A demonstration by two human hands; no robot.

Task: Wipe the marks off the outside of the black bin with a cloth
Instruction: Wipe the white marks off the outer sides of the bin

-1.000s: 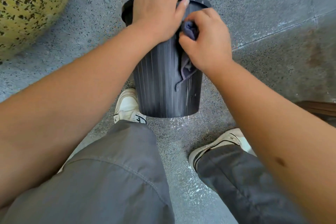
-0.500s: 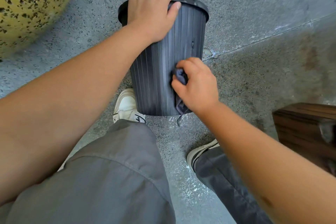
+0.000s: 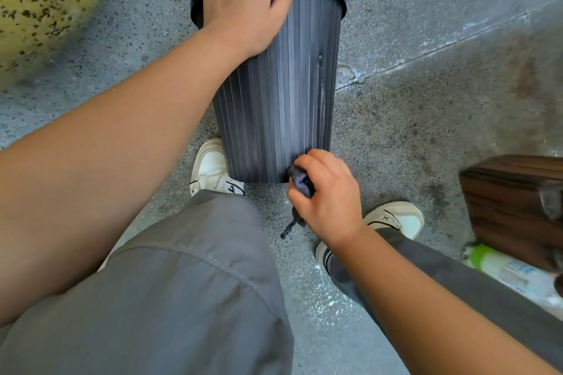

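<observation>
While the person stands over the grey floor (image 3: 426, 119), the scene from left to right:
Left hand (image 3: 243, 6): spread over the rim, gripping the top of the black bin (image 3: 274, 100).
Black bin: upright between the white shoes, pale streaks on its ribbed side.
Cloth (image 3: 300, 183): dark, bunched, touching the bin's bottom edge.
Right hand (image 3: 329, 201): closed around the cloth.
Wooden box (image 3: 511, 201): far right, well apart.

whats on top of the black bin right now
The left hand rests on the rim of the black bin, fingers curled over the edge. It covers most of the opening, so the inside cannot be seen.
</observation>
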